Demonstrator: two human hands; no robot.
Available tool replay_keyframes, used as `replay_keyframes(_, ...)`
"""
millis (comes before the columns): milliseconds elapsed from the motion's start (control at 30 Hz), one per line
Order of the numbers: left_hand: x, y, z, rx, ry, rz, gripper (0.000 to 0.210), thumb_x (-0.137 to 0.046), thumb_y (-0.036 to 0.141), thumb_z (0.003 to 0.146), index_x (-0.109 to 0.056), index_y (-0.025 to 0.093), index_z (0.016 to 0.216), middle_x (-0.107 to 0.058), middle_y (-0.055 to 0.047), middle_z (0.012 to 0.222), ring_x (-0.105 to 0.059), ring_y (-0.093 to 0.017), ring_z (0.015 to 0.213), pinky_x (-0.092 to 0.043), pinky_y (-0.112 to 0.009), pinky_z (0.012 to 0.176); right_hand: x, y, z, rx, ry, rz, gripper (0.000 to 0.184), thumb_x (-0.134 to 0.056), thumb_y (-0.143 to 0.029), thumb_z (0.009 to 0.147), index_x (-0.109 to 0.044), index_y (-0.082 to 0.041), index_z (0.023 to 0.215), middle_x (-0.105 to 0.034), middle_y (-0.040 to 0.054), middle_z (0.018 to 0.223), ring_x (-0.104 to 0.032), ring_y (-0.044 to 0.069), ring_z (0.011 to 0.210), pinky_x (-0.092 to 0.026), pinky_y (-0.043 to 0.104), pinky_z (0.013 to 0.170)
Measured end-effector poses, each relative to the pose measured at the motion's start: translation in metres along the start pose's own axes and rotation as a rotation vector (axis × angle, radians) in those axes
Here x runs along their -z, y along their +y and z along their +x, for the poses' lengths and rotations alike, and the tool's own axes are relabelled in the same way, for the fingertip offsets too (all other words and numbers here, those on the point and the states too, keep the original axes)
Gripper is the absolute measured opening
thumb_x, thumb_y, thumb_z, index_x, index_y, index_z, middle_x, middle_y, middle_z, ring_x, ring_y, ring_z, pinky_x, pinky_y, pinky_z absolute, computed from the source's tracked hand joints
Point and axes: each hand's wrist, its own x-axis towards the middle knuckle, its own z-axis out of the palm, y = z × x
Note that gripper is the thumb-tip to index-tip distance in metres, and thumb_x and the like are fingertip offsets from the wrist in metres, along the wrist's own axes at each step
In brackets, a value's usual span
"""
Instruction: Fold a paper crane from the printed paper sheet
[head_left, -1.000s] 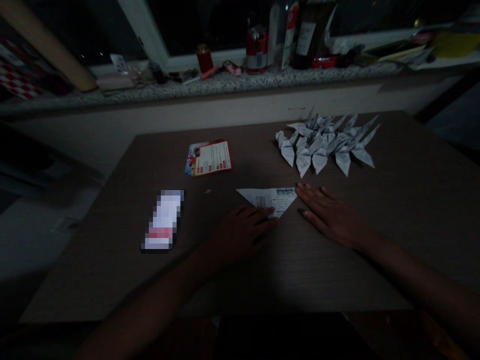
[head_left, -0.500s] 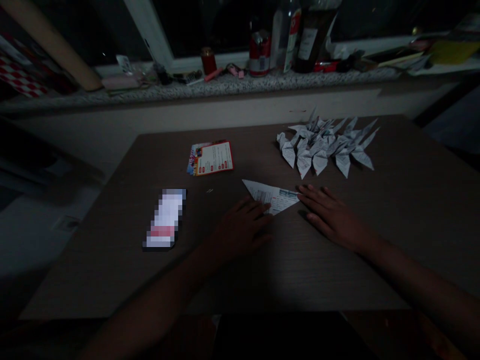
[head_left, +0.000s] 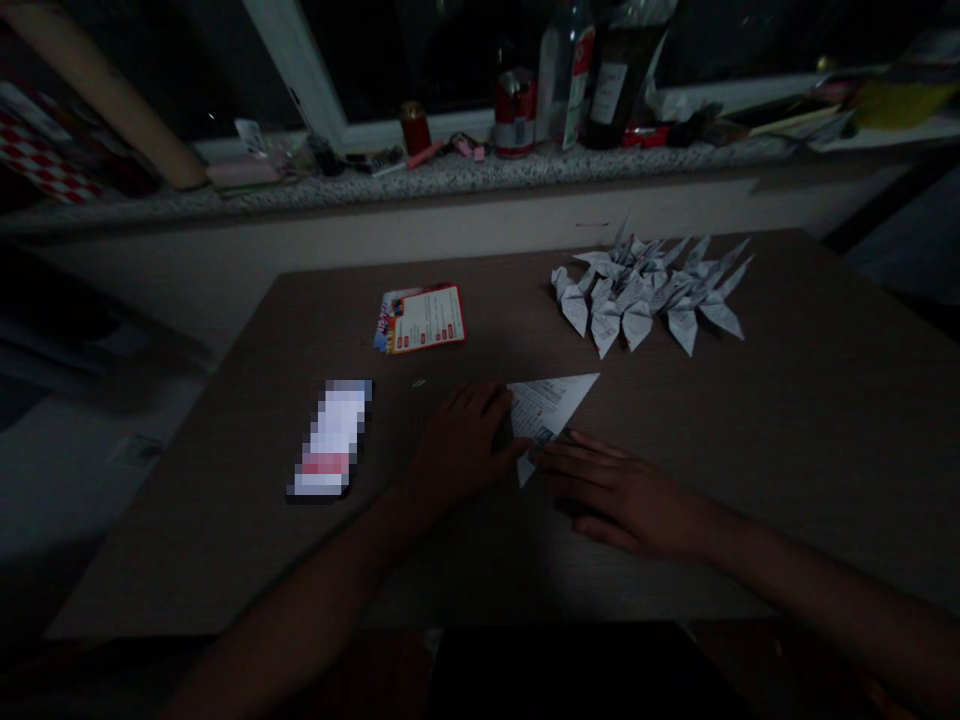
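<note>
Since the folded paper triangle (head_left: 551, 402) could slide on the table (head_left: 499, 310), the left hand (head_left: 459, 435) seems to steady its left edge, thumb spread from the fingers. The right hand (head_left: 630, 497) lies nearly flat at the lower edge, fingers together — clamped on nothing I can see. Paper cranes (head_left: 637, 318) sit farther back, presumably leaving elbow room.

A brown surface (head_left: 757, 430) stood dimly lit.
On it lay a printed paper triangle (head_left: 551, 402), a cluster of paper birds (head_left: 637, 325) beyond it, and cards (head_left: 427, 320) and a phone (head_left: 331, 438) to the left.
</note>
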Motion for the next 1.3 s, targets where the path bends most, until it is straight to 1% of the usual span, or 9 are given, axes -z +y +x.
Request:
replay_keyframes(100,-0.003,-0.003,-0.001,-0.001,-0.009,-0.022,0.069,-0.061,0.058,0.096,-0.052,0.014,0.148,-0.049,-0.018,0.156,-0.048,-0.036,0.142,-0.038,-0.054,0.120,0.002,0.003,0.011,0.027,0.005,-0.008,0.051,-0.055,-0.034,0.104,-0.050,-0.023,0.153,-0.053,0.0074,0.158,-0.047,0.024,0.148,-0.035,0.048,0.126)
replay_keyframes(233,-0.001,-0.009,-0.002,0.000,-0.048,-0.024,0.073,-0.063,0.060,0.095,-0.049,0.019,0.153,-0.043,-0.017,0.161,-0.044,-0.037,0.145,-0.036,-0.055,0.122,0.013,0.030,0.017,-0.106,0.154,-0.095,0.037,-0.053,-0.030,0.104,-0.063,-0.025,0.140,-0.063,0.0093,0.148,-0.059,0.026,0.137,-0.050,0.047,0.114)
replay_keyframes(333,0.002,-0.011,-0.002,-0.017,-0.083,-0.017,0.074,-0.062,0.061,0.095,-0.047,0.020,0.154,-0.039,-0.017,0.163,-0.040,-0.037,0.148,-0.033,-0.056,0.123,0.021,0.053,0.019,-0.125,0.185,-0.123,0.042,-0.057,-0.032,0.103,-0.059,-0.022,0.144,-0.059,0.0126,0.152,-0.053,0.029,0.142,-0.048,0.050,0.115)
replay_keyframes(433,0.003,-0.013,-0.002,-0.028,-0.087,-0.016,0.073,-0.062,0.060,0.095,-0.044,0.021,0.155,-0.037,-0.015,0.165,-0.038,-0.036,0.150,-0.032,-0.056,0.124,0.020,0.066,0.020,-0.114,0.133,-0.107,0.039,-0.059,-0.030,0.102,-0.062,-0.021,0.140,-0.056,0.0131,0.154,-0.052,0.029,0.143,-0.047,0.051,0.116)
replay_keyframes(567,0.001,-0.014,-0.002,-0.108,-0.079,-0.048,0.066,-0.060,0.051,0.099,-0.043,0.021,0.155,-0.037,-0.013,0.165,-0.039,-0.033,0.150,-0.033,-0.052,0.124,0.012,0.068,0.020,-0.137,0.154,-0.058,0.038,-0.060,-0.024,0.100,-0.064,-0.021,0.138,-0.060,0.0140,0.151,-0.059,0.029,0.137,-0.051,0.048,0.113)
replay_keyframes(767,0.001,-0.010,-0.002,-0.200,-0.130,-0.111,0.047,-0.055,0.026,0.102,-0.051,0.022,0.148,-0.053,-0.010,0.154,-0.052,-0.027,0.139,-0.045,-0.045,0.115,0.009,0.060,0.020,-0.107,0.203,-0.075,0.034,-0.060,-0.022,0.100,-0.068,-0.018,0.132,-0.063,0.0171,0.144,-0.061,0.030,0.133,-0.053,0.050,0.110)
replay_keyframes(967,0.002,-0.006,-0.003,-0.151,-0.130,-0.133,0.050,-0.060,0.046,0.101,-0.053,0.024,0.146,-0.056,-0.009,0.151,-0.056,-0.029,0.133,-0.049,-0.046,0.109,0.009,0.054,0.023,-0.078,0.205,-0.052,0.032,-0.062,-0.024,0.099,-0.067,-0.019,0.131,-0.066,0.0167,0.136,-0.062,0.031,0.127,-0.056,0.051,0.103)
replay_keyframes(1133,0.002,-0.007,-0.001,-0.166,-0.130,-0.137,0.041,-0.058,0.040,0.103,-0.057,0.025,0.141,-0.057,-0.009,0.148,-0.057,-0.028,0.132,-0.049,-0.046,0.109,0.008,0.061,0.021,-0.085,0.193,0.002,0.037,-0.067,-0.027,0.097,-0.066,-0.020,0.133,-0.064,0.0159,0.139,-0.060,0.030,0.129,-0.054,0.049,0.107)
replay_keyframes(1300,0.005,-0.005,-0.001,-0.168,-0.113,-0.156,0.039,-0.057,0.038,0.104,-0.059,0.024,0.140,-0.057,-0.009,0.148,-0.055,-0.028,0.134,-0.048,-0.046,0.110,0.008,0.064,0.021,-0.076,0.214,0.052,0.032,-0.067,-0.027,0.098,-0.068,-0.021,0.129,-0.067,0.0142,0.134,-0.063,0.028,0.125,-0.055,0.046,0.105)
